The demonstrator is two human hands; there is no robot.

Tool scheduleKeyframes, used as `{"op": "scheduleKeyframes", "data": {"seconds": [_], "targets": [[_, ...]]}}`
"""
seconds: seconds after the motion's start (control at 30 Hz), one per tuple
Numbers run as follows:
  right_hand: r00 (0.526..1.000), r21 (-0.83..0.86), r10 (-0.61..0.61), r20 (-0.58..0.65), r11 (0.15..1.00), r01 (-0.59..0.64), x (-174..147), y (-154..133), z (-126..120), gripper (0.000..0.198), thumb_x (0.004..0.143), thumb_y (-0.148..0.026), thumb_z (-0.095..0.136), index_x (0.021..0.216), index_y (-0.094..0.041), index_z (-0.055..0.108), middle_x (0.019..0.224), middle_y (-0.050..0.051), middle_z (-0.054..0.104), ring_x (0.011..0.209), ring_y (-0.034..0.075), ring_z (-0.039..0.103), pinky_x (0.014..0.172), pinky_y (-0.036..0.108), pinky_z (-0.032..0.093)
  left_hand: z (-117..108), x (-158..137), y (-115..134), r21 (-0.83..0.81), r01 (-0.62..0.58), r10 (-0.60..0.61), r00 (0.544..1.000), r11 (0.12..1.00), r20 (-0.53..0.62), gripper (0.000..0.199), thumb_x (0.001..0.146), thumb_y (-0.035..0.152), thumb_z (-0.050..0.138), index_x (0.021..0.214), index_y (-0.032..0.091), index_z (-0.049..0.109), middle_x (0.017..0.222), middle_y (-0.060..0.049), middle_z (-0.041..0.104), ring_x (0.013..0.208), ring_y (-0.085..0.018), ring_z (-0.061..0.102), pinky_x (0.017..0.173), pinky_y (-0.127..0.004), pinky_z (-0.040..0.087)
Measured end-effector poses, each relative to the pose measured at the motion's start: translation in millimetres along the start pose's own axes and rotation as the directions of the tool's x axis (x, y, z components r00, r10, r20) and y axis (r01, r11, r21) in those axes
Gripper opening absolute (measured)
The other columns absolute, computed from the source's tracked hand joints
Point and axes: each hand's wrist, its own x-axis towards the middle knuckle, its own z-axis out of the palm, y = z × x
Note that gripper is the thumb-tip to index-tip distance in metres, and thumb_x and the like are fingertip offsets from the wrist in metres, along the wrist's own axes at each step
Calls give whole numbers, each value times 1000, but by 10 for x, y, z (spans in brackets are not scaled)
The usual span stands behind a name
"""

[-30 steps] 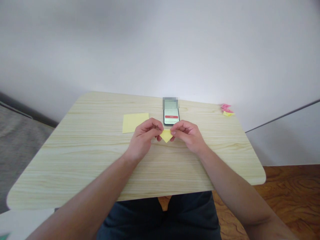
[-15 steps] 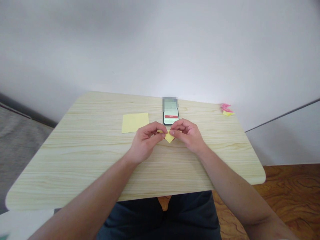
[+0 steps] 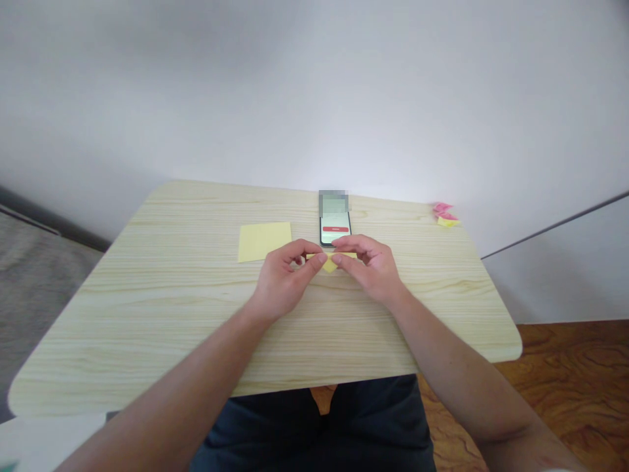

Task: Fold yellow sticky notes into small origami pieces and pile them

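Between my two hands is a small folded piece of yellow paper [image 3: 329,265], a pointed flap facing me and a thin strip of it showing along the far side. My left hand [image 3: 285,275] pinches its left part with thumb and fingers. From the other side, my right hand [image 3: 371,265] grips the right part, its thumb close to the left thumb. The fingers hide much of the paper. Just beyond the fingertips lies a phone [image 3: 335,237] with a lit screen, its upper part pixelated.
A flat yellow paper sheet [image 3: 263,240] lies left of the phone, by my left hand. Folded pink paper [image 3: 443,210] with a yellow piece [image 3: 447,222] sits at the table's far right edge. The pale wooden table [image 3: 196,314] meets a white wall [image 3: 314,92] behind.
The pointed flap of the yellow paper now shows shorter toward me, and more of its far strip shows on the right. Both thumbs have shifted slightly; both hands keep their hold.
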Motion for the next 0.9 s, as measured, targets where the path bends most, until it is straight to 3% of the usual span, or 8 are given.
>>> {"op": "scheduleKeyframes", "data": {"seconds": [0.2, 0.47, 0.9], "targets": [[998, -14, 60, 5, 998, -60, 25, 24, -25, 25, 83, -46, 79, 93, -23, 79, 86, 3, 78, 73, 17, 68, 68, 31, 54, 10, -12, -17, 6, -27, 27, 1000, 1000, 6, 16, 91, 36, 69, 91, 20, 74, 86, -2, 72, 79, -16, 59, 76, -30, 43], [1000, -67, -8, -15, 998, 7, 14, 9, -20, 20, 85, -43, 77, 93, -24, 79, 90, 3, 78, 79, 18, 69, 73, 32, 54, 12, -18, -1, 13, -39, 39, 999, 999, -6, 16, 91, 36, 69, 92, 21, 75, 89, -3, 73, 82, -17, 60, 78, -31, 44], [998, 12, 64, -6, 998, -64, 22, -10, -30, 26, 85, -48, 77, 91, -22, 79, 78, 3, 77, 72, 17, 71, 66, 29, 55, -1, -29, 4, 50, -82, 85, 995, 995, -51, 14, 92, 32, 67, 93, 20, 72, 92, -3, 73, 86, -18, 63, 79, -31, 46]]}}
